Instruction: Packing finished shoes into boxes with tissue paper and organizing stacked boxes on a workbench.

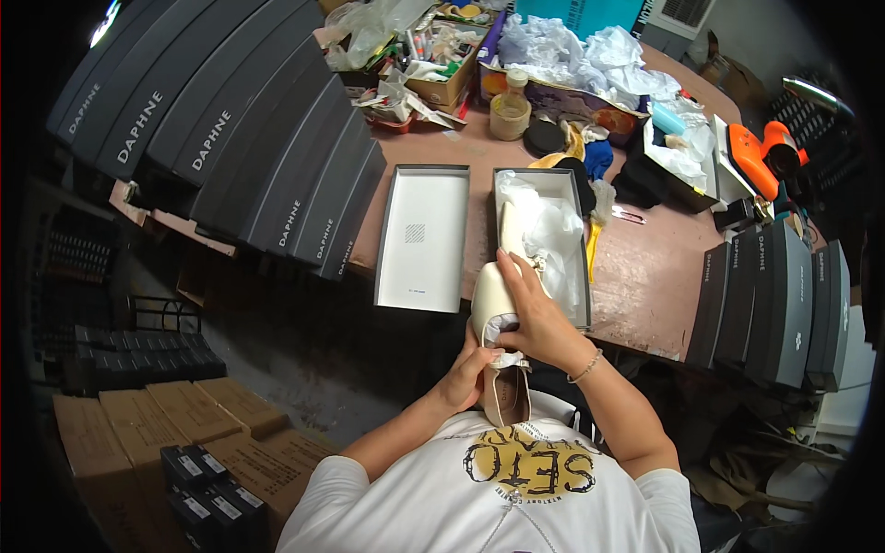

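A cream-white shoe with a strap is held close to my body, toe pointing away and heel toward my shirt. White stuffing paper shows inside its opening. My left hand is closed around the shoe's left side near the strap. My right hand grips the upper from the right, fingers stretched along the toe. Just beyond, an open grey shoe box holds white tissue paper and another cream shoe. Its lid, white inside, lies to the left of it.
Dark shoe boxes are stacked at the left and the right of the table. A glue jar, crumpled paper and an orange heat gun are at the back. Brown cartons stand at lower left.
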`<state>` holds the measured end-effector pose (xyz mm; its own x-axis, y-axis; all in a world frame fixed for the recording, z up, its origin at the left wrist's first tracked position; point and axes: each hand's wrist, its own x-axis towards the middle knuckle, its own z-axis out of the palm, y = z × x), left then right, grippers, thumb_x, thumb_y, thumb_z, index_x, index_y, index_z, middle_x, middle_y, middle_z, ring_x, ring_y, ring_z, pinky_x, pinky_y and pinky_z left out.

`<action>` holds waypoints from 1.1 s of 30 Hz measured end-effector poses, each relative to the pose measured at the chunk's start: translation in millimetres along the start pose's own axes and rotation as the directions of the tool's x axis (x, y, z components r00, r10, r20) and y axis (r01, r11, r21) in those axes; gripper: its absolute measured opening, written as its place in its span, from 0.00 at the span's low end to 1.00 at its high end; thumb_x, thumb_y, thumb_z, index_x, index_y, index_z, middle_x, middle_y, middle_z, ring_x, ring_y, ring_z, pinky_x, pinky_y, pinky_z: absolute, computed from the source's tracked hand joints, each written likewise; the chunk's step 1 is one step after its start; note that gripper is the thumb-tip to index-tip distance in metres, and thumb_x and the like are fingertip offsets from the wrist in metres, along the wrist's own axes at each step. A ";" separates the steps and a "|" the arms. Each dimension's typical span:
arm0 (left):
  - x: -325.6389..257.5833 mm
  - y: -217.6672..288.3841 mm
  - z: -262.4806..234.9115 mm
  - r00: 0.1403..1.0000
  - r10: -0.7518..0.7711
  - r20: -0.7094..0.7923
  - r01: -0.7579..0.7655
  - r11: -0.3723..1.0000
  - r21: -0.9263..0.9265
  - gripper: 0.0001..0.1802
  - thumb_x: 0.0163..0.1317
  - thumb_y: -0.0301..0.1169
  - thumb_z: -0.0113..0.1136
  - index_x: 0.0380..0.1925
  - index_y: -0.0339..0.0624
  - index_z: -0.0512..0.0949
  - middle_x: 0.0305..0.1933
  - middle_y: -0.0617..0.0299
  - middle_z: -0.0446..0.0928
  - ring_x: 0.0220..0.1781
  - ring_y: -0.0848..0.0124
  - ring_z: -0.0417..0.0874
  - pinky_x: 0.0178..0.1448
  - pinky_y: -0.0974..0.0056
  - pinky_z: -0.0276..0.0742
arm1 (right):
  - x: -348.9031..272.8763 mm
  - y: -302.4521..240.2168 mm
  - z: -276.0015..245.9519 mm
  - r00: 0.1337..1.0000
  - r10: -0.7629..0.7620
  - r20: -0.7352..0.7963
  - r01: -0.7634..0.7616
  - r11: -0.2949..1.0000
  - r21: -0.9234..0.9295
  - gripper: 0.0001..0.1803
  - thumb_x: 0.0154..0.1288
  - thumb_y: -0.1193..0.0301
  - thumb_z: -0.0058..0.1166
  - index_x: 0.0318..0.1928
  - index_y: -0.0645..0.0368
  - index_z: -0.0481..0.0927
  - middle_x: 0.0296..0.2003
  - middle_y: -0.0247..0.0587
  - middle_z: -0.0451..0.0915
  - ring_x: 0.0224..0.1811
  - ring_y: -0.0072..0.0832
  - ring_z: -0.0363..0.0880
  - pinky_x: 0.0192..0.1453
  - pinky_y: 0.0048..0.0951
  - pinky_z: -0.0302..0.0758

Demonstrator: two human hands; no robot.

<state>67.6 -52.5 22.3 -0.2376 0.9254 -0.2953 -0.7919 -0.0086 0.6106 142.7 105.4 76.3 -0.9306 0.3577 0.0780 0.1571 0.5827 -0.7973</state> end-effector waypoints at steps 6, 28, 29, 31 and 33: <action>-1.8 -5.7 -1.6 0.994 0.002 -0.106 0.002 0.999 0.041 0.37 0.60 0.35 0.50 0.68 0.52 0.46 0.62 0.55 0.60 0.63 0.65 0.68 0.65 0.56 0.69 | 5.9 29.5 43.7 0.964 -0.047 -0.263 0.085 0.987 0.134 0.50 0.42 0.79 0.68 0.69 0.56 0.59 0.54 0.54 0.73 0.56 0.50 0.72 0.59 0.37 0.71; 93.2 25.0 -1.3 0.966 0.175 -0.192 -0.185 0.982 -0.035 0.23 0.70 0.36 0.48 0.62 0.45 0.60 0.57 0.60 0.69 0.57 0.69 0.74 0.60 0.61 0.72 | -16.5 -28.0 -13.6 0.963 -0.269 -0.031 0.232 0.879 -0.418 0.11 0.56 0.71 0.62 0.39 0.59 0.79 0.26 0.38 0.78 0.25 0.35 0.77 0.32 0.32 0.72; 91.5 26.9 -4.6 0.969 0.121 -0.216 -0.136 0.989 -0.053 0.20 0.69 0.34 0.47 0.59 0.45 0.62 0.54 0.60 0.71 0.54 0.70 0.76 0.58 0.62 0.74 | -15.9 -36.3 -24.6 0.955 -0.251 -0.161 0.194 0.932 -0.306 0.10 0.56 0.73 0.62 0.39 0.60 0.79 0.26 0.39 0.78 0.25 0.34 0.77 0.32 0.31 0.72; 77.3 30.5 -14.3 0.995 0.031 -0.098 -0.041 0.994 -0.101 0.20 0.66 0.31 0.46 0.59 0.44 0.63 0.52 0.59 0.72 0.50 0.69 0.78 0.53 0.62 0.78 | -12.2 -42.9 -52.2 0.910 -0.132 -0.394 0.129 0.991 -0.035 0.09 0.55 0.78 0.62 0.39 0.60 0.80 0.27 0.40 0.78 0.26 0.32 0.78 0.31 0.30 0.73; 59.5 38.6 -4.3 0.999 -0.054 0.005 0.054 0.998 -0.010 0.23 0.66 0.31 0.47 0.61 0.45 0.60 0.52 0.59 0.72 0.50 0.70 0.79 0.53 0.62 0.79 | 1.7 -30.2 -70.0 0.935 -0.097 -0.340 0.087 0.995 -0.043 0.07 0.56 0.77 0.61 0.37 0.61 0.81 0.29 0.42 0.79 0.28 0.33 0.80 0.30 0.31 0.74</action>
<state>20.5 0.7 25.2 -0.1917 0.9262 -0.3247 -0.8094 0.0379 0.5861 159.5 139.5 142.5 -0.7733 0.5264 0.3534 0.0897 0.6427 -0.7608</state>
